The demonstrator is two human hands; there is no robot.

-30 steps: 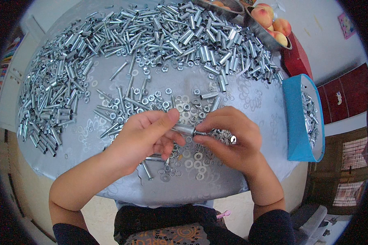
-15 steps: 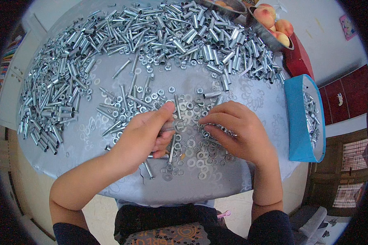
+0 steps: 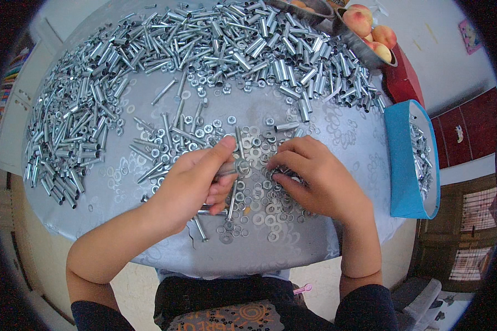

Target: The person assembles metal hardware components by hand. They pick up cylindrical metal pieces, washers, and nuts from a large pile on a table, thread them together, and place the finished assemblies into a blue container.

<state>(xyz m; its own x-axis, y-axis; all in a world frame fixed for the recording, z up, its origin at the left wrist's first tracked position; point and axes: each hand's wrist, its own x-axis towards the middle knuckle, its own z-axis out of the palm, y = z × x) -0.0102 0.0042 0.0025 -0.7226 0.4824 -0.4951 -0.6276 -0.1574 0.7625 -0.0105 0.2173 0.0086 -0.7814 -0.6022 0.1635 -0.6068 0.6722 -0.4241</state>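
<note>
My left hand (image 3: 196, 185) is closed around a metal sleeve anchor bolt (image 3: 226, 169), its round end pointing right. Part of the bolt is hidden by the fingers. To its right, my right hand (image 3: 317, 179) hovers low over a pile of flat washers and spring washers (image 3: 257, 193), thumb and fingers curved and apart. Small metal pieces show in the gap between them; none is plainly gripped. Beside and beyond my left hand lie loose bolts (image 3: 166, 128) and hex nuts (image 3: 200, 133). A long bolt (image 3: 233, 201) rests below the held piece.
A broad heap of bolts and metal sleeves (image 3: 204, 41) curves around the table's far and left sides. At right stands a blue fabric bin (image 3: 398, 165) holding metal parts (image 3: 421, 160). Peaches (image 3: 358, 21) sit in a metal bowl (image 3: 364, 51) near a red box (image 3: 403, 80).
My right thumb and fingers have shifted slightly and spread a little over the washers. My left hand holds the bolt in nearly the same place.
</note>
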